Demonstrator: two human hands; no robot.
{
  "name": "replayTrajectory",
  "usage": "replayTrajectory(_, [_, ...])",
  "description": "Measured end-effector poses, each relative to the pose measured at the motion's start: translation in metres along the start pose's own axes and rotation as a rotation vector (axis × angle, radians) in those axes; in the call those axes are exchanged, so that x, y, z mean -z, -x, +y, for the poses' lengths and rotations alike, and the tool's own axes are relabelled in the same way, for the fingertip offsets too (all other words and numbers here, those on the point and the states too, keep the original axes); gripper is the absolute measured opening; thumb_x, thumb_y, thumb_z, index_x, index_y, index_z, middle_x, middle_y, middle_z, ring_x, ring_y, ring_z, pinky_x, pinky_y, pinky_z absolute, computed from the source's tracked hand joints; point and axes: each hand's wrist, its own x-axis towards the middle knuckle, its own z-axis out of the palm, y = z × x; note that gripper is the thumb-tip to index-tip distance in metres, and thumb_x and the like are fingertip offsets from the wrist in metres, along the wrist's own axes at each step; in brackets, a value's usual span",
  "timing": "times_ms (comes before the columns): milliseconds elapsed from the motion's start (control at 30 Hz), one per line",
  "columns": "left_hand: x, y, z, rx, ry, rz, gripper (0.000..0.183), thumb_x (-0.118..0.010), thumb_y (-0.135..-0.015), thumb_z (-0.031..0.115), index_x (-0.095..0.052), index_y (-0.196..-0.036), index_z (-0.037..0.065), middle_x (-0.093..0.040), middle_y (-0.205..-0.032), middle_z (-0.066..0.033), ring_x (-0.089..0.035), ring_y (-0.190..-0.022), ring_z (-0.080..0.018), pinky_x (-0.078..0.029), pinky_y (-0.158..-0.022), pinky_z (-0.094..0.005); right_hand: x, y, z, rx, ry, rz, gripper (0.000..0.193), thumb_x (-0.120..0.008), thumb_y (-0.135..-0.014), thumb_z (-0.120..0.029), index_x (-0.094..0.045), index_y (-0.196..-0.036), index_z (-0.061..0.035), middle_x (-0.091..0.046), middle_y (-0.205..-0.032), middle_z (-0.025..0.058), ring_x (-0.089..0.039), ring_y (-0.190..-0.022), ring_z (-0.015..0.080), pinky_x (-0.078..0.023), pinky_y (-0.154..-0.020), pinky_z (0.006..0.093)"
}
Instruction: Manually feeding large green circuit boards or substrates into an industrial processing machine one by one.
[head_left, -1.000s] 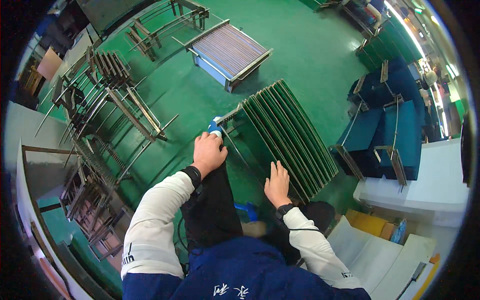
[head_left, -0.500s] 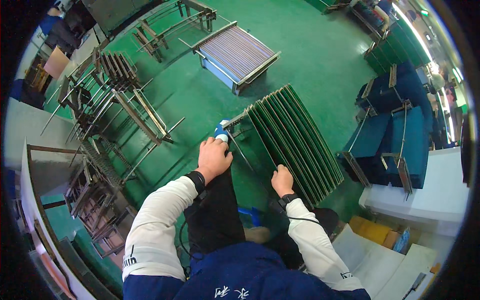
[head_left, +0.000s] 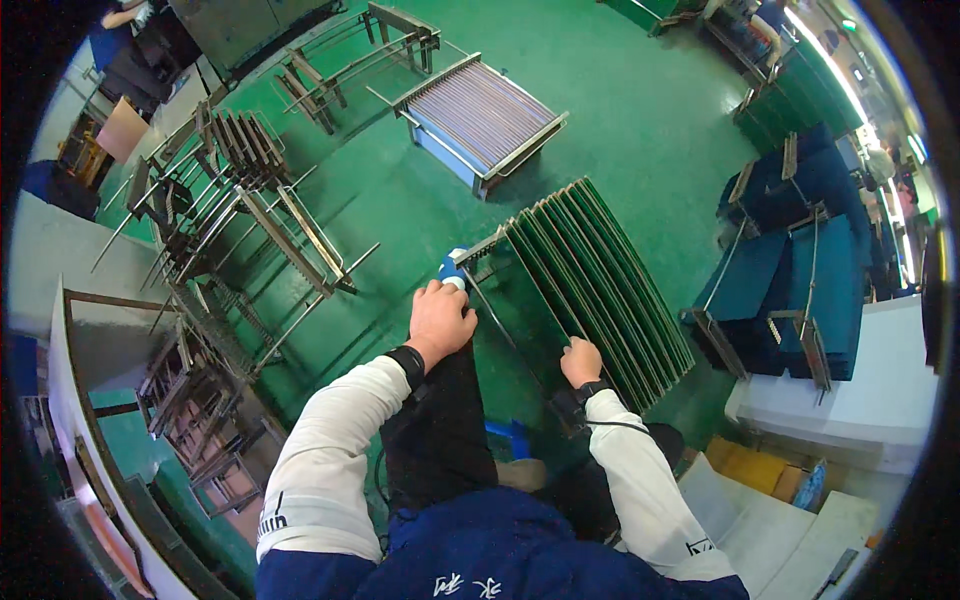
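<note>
In front of me stands a rack of several thin green panels (head_left: 605, 290), on edge side by side with narrow gaps between them. My right hand (head_left: 580, 362) is closed at the edge of the nearest panel, its fingertips partly hidden. My left hand (head_left: 442, 325) rests over my left knee, fingers bent forward and thumb apart, with nothing visible in it. Just beyond that hand shows a blue and white shoe (head_left: 452, 268), next to the rack's toothed metal end bar (head_left: 486, 247). A thin rod (head_left: 490, 305) runs from the bar back toward my right hand.
A rack with many light slats (head_left: 485, 110) stands farther ahead on the green floor (head_left: 640, 120). Metal frames (head_left: 240, 150) are piled at left. Dark blue-green panels (head_left: 765, 275) in racks stand at right. Cardboard (head_left: 745, 465) lies low right. Another person (head_left: 120, 50) stands far left.
The view has shifted slightly, so most things sit a little farther right and lower. Both hands keep nearly the same places against my knee and the green panels.
</note>
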Motion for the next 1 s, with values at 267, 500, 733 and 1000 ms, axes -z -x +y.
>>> replayTrajectory(267, [-0.004,0.003,-0.002,0.016,-0.012,0.020,0.023,-0.064,-0.076,0.028,-0.070,-0.079,0.006,-0.065,-0.090,-0.0090,-0.057,-0.096,-0.0294,-0.045,-0.083,-0.0441,0.096,0.005,-0.031,0.065,-0.007,0.042,0.018,-0.066,-0.081,-0.018,-0.063,-0.075,-0.0019,-0.065,-0.076,0.0215,-0.063,-0.077,0.0428,-0.049,-0.068,0.0524])
replayTrajectory(500, [-0.001,0.006,0.004,-0.040,-0.036,0.076,0.024,-0.059,-0.078,0.028,-0.069,-0.079,0.006,-0.066,-0.093,-0.0101,-0.058,-0.095,-0.0320,-0.045,-0.081,-0.0470,0.229,0.037,-0.044,0.062,-0.091,0.151,0.023,-0.065,-0.081,-0.022,-0.060,-0.074,-0.0002,-0.062,-0.074,0.0249,-0.061,-0.077,0.0454,-0.046,-0.069,0.0537])
replayTrajectory(733, [-0.030,0.005,-0.003,-0.176,-0.098,0.018,0.027,-0.065,-0.077,0.026,-0.067,-0.087,0.001,-0.064,-0.093,-0.0174,-0.057,-0.091,-0.0383,-0.047,-0.082,-0.0484,0.347,0.123,0.036,-0.186,-0.372,0.400,0.029,-0.070,-0.082,-0.028,-0.065,-0.083,0.0005,-0.064,-0.069,0.0179,-0.060,-0.066,0.0349,-0.046,-0.064,0.0432])
replayTrajectory(1000, [-0.045,0.000,0.006,-0.239,-0.188,0.036,0.021,-0.063,-0.080,0.026,-0.067,-0.080,0.005,-0.064,-0.090,-0.0104,-0.057,-0.092,-0.0355,-0.048,-0.077,-0.0493,0.447,0.321,0.094,-0.122,-1.459,1.062,0.024,-0.061,-0.093,-0.010,-0.062,-0.114,0.0023,-0.068,-0.103,0.0097,-0.066,-0.087,0.0193,-0.055,-0.078,0.0356])
